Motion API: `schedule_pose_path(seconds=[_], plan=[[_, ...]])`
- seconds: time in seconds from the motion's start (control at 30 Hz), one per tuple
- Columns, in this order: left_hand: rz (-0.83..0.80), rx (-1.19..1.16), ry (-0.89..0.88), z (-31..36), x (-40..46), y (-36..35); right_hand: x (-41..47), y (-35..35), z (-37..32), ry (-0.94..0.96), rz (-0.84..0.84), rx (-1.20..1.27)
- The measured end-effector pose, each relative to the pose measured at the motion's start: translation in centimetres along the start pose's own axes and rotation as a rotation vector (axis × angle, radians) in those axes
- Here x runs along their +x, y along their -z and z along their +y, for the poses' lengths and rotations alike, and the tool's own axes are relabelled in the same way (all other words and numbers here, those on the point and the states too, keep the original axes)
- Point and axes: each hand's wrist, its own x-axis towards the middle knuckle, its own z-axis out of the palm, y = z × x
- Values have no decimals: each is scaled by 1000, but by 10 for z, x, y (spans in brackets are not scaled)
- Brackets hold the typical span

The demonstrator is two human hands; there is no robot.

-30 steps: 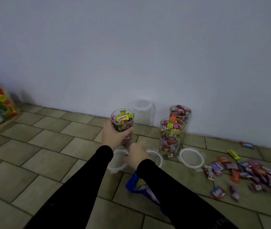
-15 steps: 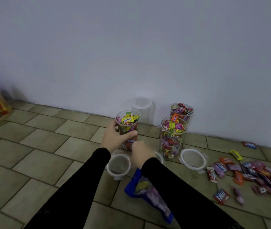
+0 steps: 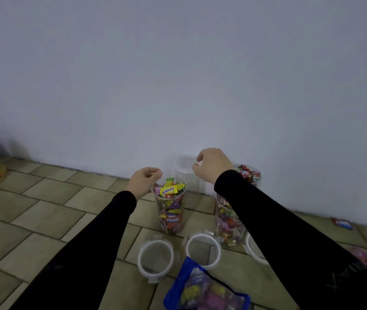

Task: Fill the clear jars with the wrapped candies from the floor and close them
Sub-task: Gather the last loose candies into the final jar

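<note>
Now right hand (image 3: 214, 164) reaching far, fingers loosely curled, holding nothing, at empty jar (image 3: 186, 173) by wall. Left hand (image 3: 143, 181) loosely curled, empty, beside full jar (image 3: 170, 204). Grip empty jar low on wall, bring it near lids (image 3: 155, 258); avoid knocking full jar.

Black sleeves (image 3: 102, 240), clear jars (image 3: 170, 206) of multicolour candies, white-rimmed lids (image 3: 155, 258), blue bag (image 3: 202, 289), olive-tan tiled floor (image 3: 43, 215).

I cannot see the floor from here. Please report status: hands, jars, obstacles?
Left hand beside full jar, holding nothing. Right hand at empty jar, grip unclear. Lids on floor, jars unclosed. Nothing blocking.
</note>
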Motion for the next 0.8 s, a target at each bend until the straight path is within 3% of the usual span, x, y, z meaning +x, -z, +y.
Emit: schedule_pose_path(seconds=[0.2, 0.4, 0.53, 0.7, 0.8], plan=[[-313, 90, 28, 2, 41, -7, 38, -13, 20, -10, -192, 66], [-407, 208, -74, 6, 62, -23, 57, -24, 23, -3, -232, 103], [-397, 190, -100, 12, 62, -16, 50, -23, 20, 6, -167, 187], [-354, 128, -175, 54, 49, 8, 33, 0, 3, 38, 28, 402], [-337, 137, -303, 88, 33, 22, 16, 21, -3, 71, 148, 504]])
